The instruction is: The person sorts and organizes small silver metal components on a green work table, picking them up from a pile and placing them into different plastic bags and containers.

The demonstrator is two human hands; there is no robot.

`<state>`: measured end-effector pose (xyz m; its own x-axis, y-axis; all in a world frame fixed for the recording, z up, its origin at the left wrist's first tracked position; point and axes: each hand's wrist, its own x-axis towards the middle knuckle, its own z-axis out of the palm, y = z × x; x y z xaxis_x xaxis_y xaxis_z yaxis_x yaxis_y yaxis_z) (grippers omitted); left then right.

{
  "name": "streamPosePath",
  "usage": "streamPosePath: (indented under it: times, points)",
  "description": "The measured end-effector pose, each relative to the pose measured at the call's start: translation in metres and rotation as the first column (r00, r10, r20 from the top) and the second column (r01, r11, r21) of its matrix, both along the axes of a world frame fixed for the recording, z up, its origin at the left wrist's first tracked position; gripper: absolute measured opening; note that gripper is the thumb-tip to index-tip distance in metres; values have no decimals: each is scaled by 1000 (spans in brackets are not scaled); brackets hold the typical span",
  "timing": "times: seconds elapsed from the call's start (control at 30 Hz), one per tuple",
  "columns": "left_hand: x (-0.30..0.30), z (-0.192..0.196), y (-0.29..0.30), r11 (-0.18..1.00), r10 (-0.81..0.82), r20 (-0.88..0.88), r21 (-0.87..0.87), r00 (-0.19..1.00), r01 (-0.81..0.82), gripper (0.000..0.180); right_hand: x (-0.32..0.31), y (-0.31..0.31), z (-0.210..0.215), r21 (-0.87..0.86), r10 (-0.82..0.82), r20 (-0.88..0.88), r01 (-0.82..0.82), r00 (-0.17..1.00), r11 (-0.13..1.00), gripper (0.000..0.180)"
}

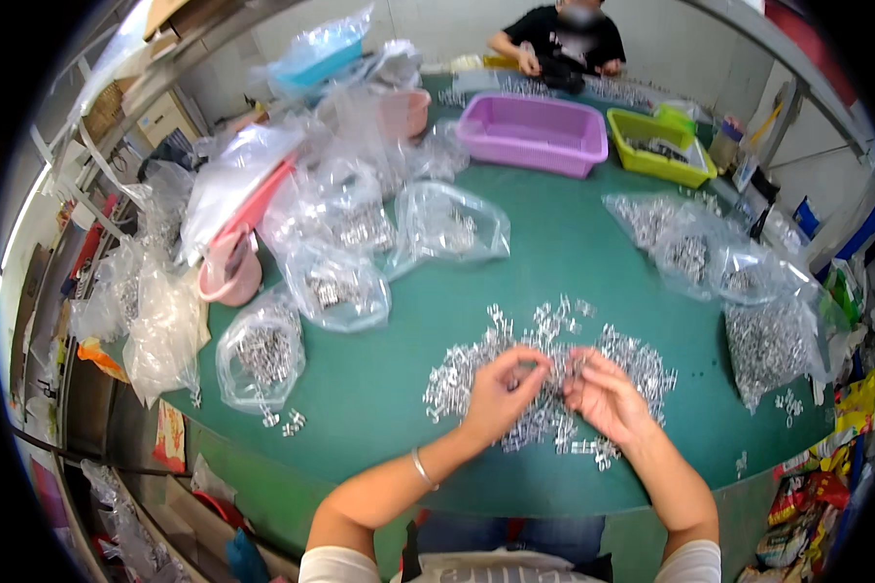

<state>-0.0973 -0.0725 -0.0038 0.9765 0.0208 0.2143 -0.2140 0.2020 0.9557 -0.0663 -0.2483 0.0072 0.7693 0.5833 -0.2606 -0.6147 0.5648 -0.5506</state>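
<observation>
Overhead, cluttered green table (554, 243), workshop.

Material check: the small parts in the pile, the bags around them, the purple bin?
Small parts: likely metal, silvery with bright glints. Bags: thin clear plastic film, crinkled, contents visible through it. Purple bin: probably moulded plastic, uniform opaque colour, smooth semi-matte walls.

A round work table (554, 243) with a green top fills the middle of the room. Pale, plain walls (651, 58) rise behind its far edge. To the left stands metal shelving (78, 291) with stacked cardboard boxes (107, 107), lit by bright daylight coming from the left side. A slanted metal frame (797, 68) crosses the upper right. A blue chair (870, 228) stands beyond the table's right edge. The floor is hidden from view.
</observation>
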Motion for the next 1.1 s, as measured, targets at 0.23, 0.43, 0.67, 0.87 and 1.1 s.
streamPosePath:
  times: [0.23, 0.43, 0.67, 0.87, 1.1]
  points:
    - [4, 6, -3, 998, -58, -55, -35, 997, 56, 11, -1, -2, 2, -196, 118, 212, -76, 970, 978, 27]
    - [3, 10, -2, 997, -64, -55, -35, 996, 62, 12, -3, 2, 5, -268, 107, 236, -42, 966, 963, 16]
    - [3, 15, -4, 996, -90, -92, -23, 992, 88, 25, -3, 2, 3, -262, 46, 243, 21, 969, 965, 15]
    - [5, 9, -2, 988, -134, -139, 64, 981, 144, 30, -2, 2, 3, -225, 25, 205, 22, 978, 974, 13]
    - [4, 4, -3, 977, -128, -279, 129, 952, 170, 22, -2, 2, 5, -218, 6, 160, 29, 987, 975, 13]
